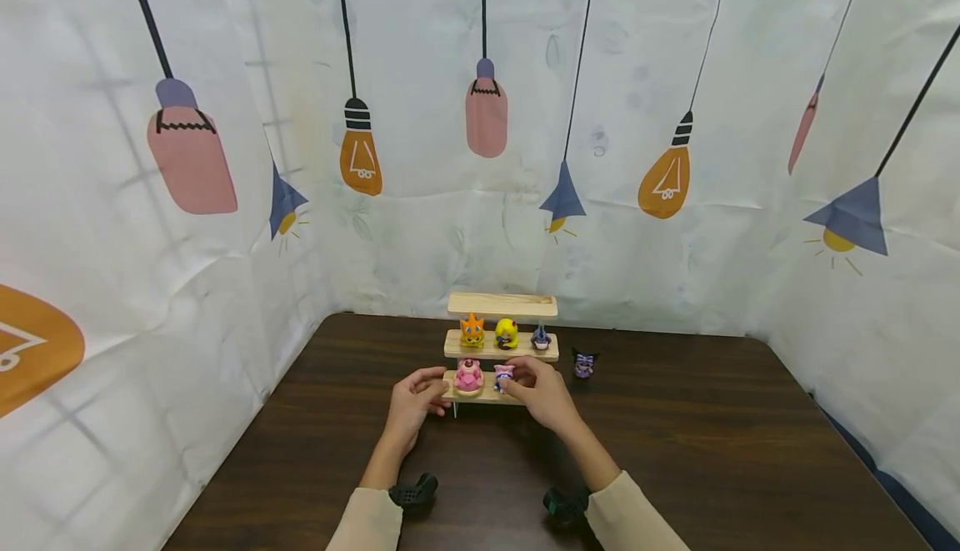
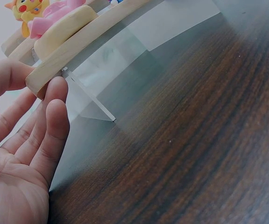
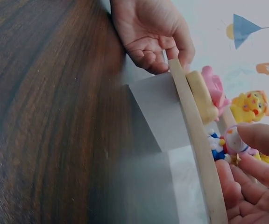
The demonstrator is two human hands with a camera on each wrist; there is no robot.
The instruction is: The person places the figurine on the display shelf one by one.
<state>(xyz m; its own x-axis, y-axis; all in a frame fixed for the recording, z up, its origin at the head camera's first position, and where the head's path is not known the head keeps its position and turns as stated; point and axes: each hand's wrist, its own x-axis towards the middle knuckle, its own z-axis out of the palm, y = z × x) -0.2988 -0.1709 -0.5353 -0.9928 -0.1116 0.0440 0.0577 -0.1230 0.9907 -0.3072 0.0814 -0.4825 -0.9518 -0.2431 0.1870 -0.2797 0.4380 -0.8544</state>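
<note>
A tiered wooden display shelf [image 1: 502, 304] with clear supports stands at the back of the table. My left hand [image 1: 411, 405] grips the left end of its lowest board [image 2: 62, 56], thumb above and fingertips underneath. On that board sits a pink figurine [image 1: 468, 376] with a cream base. To its right, my right hand [image 1: 546, 394] pinches a small pink, white and blue figurine [image 3: 236, 139] between thumb and fingers, at the board's surface. The middle board bears an orange-eared yellow figurine [image 1: 472, 333], a yellow-haired figurine [image 1: 506, 334] and a small bluish-purple figurine [image 1: 540, 338].
A dark purple figurine [image 1: 584, 364] stands on the brown wooden table [image 1: 712, 434], right of the shelf. Behind the table hangs a white curtain [image 1: 420, 242] printed with lamps and bulbs. Dark bands with wrist cameras [image 1: 415, 493] sit at both cuffs.
</note>
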